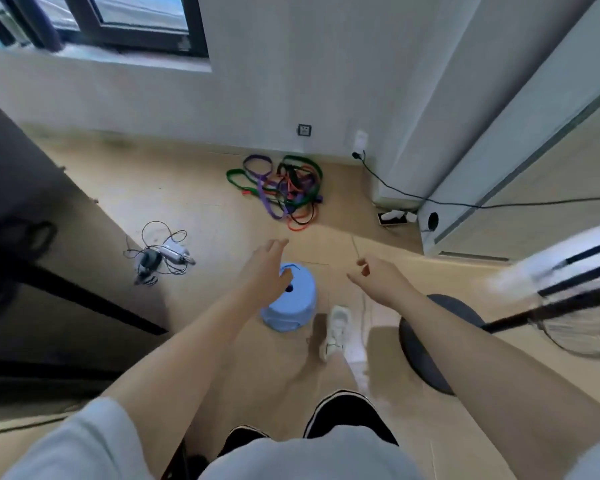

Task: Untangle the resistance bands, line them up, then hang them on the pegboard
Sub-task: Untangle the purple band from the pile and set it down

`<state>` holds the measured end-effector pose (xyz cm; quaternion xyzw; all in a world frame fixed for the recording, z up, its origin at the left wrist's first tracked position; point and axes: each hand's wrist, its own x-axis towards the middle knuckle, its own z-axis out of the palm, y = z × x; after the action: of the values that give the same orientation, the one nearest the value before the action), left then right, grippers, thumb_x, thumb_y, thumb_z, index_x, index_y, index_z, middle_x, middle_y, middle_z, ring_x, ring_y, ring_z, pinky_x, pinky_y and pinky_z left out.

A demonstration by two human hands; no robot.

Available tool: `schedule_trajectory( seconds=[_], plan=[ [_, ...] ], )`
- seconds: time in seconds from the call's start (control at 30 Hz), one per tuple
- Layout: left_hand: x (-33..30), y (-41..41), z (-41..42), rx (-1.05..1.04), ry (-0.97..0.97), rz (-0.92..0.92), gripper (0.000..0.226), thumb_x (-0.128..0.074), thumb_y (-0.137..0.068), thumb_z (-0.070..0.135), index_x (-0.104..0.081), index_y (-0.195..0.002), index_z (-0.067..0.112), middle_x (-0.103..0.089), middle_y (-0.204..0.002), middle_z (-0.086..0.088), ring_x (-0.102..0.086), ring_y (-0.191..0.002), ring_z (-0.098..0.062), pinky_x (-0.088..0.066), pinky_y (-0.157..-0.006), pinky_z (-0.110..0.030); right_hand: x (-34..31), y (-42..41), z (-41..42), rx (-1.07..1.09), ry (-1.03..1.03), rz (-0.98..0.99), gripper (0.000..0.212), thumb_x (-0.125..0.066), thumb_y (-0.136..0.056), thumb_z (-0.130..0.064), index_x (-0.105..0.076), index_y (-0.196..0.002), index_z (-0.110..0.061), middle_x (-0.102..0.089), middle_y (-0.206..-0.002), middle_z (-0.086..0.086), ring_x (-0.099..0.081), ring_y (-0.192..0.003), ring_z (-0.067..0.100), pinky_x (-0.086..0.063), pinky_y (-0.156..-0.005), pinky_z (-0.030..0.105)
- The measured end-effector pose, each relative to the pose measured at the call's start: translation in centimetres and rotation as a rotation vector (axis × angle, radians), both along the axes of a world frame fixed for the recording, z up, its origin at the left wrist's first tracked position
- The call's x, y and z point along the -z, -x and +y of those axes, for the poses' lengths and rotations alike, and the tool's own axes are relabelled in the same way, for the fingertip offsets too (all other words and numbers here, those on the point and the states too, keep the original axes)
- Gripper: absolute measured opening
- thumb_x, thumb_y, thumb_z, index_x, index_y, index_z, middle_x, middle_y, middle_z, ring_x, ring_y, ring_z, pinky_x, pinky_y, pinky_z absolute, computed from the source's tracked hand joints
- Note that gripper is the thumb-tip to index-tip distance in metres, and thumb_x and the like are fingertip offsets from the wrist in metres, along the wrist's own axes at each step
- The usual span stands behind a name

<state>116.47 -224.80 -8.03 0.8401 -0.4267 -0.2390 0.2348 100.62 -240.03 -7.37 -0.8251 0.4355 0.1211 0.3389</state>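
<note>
A tangled heap of resistance bands [282, 188], green, purple, orange-red and black, lies on the beige floor near the far wall. My left hand [268, 268] reaches forward with fingers extended, well short of the heap and above a blue stool. My right hand [378, 275] is held out beside it with fingers loosely curled, holding nothing. Neither hand touches the bands. No pegboard shows in this view.
A light blue plastic stool [290, 308] stands under my left hand. A bundle of cables with an adapter [163, 256] lies at left. A dark round stand base [430, 341] and fan grille [582, 330] are at right; a black cord [465, 202] runs from the wall socket.
</note>
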Motion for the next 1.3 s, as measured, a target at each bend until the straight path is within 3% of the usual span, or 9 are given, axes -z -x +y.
schedule_trajectory(
  seconds=[0.2, 0.3, 0.5, 0.67, 0.87, 1.03, 1.3],
  plan=[
    [0.6, -8.7, -11.9, -0.087, 0.000, 0.035, 0.056, -0.051, -0.091, 0.011, -0.029, -0.143, 0.010, -0.033, -0.148, -0.007, -0.031, -0.134, -0.026, -0.026, -0.108, -0.032, 2.0, -11.7, -13.4, -0.152, -0.012, 0.018, 0.050, -0.055, -0.091, -0.039, -0.047, -0.130, -0.008, -0.057, -0.125, 0.011, -0.054, -0.111, 0.026, -0.038, -0.083, 0.027],
    [0.2, -13.5, -15.2, -0.195, -0.060, 0.075, 0.056, -0.050, -0.091, 0.011, -0.030, -0.143, 0.010, -0.032, -0.148, -0.007, -0.030, -0.135, -0.025, -0.026, -0.109, -0.032, 1.5, -18.8, -18.0, -0.302, -0.042, 0.043, 0.049, -0.054, -0.091, -0.040, -0.047, -0.129, -0.010, -0.056, -0.126, 0.009, -0.053, -0.112, 0.025, -0.040, -0.086, 0.030],
    [-0.1, -22.4, -17.2, -0.447, -0.069, 0.099, 0.055, -0.049, -0.092, 0.013, -0.029, -0.144, 0.010, -0.031, -0.148, -0.005, -0.029, -0.135, -0.023, -0.025, -0.107, -0.029, 0.8, -32.4, -21.7, -0.573, -0.088, 0.058, 0.051, -0.051, -0.092, -0.044, -0.046, -0.130, -0.010, -0.057, -0.126, 0.008, -0.054, -0.111, 0.024, -0.041, -0.084, 0.030],
    [1.4, -32.1, -17.1, -0.583, -0.014, 0.086, 0.054, -0.050, -0.091, 0.011, -0.033, -0.142, 0.008, -0.035, -0.146, -0.005, -0.033, -0.134, -0.022, -0.026, -0.105, -0.027, 2.6, -42.9, -22.1, -0.698, -0.116, 0.064, 0.047, -0.051, -0.093, -0.039, -0.046, -0.131, -0.013, -0.057, -0.124, 0.008, -0.054, -0.111, 0.023, -0.045, -0.094, 0.036],
    [4.3, -48.2, -15.6, -0.625, -0.051, 0.148, 0.053, -0.050, -0.092, 0.011, -0.032, -0.142, 0.006, -0.037, -0.145, -0.009, -0.035, -0.133, -0.023, -0.026, -0.107, -0.029, 6.3, -56.7, -20.7, -0.656, -0.197, 0.134, 0.045, -0.050, -0.093, -0.037, -0.046, -0.131, -0.013, -0.056, -0.126, 0.008, -0.053, -0.112, 0.024, -0.045, -0.094, 0.037],
    [5.3, -60.4, -15.4, -0.484, -0.208, 0.184, 0.054, -0.046, -0.094, 0.017, -0.027, -0.145, 0.009, -0.032, -0.149, -0.007, -0.029, -0.137, -0.022, -0.024, -0.108, -0.029, 8.0, -67.0, -19.5, -0.570, -0.239, 0.204, 0.042, -0.049, -0.095, -0.036, -0.049, -0.129, -0.012, -0.056, -0.125, 0.009, -0.052, -0.114, 0.023, -0.042, -0.091, 0.031],
    [10.0, -70.9, -20.7, -0.379, -0.220, 0.256, 0.055, -0.046, -0.093, 0.017, -0.027, -0.144, 0.010, -0.033, -0.148, -0.006, -0.029, -0.137, -0.022, -0.028, -0.109, -0.033, 12.8, -74.6, -23.8, -0.307, -0.312, 0.258, 0.031, -0.049, -0.093, -0.030, -0.057, -0.117, -0.011, -0.061, -0.117, 0.006, -0.055, -0.105, 0.019, -0.044, -0.087, 0.030]
  ],
)
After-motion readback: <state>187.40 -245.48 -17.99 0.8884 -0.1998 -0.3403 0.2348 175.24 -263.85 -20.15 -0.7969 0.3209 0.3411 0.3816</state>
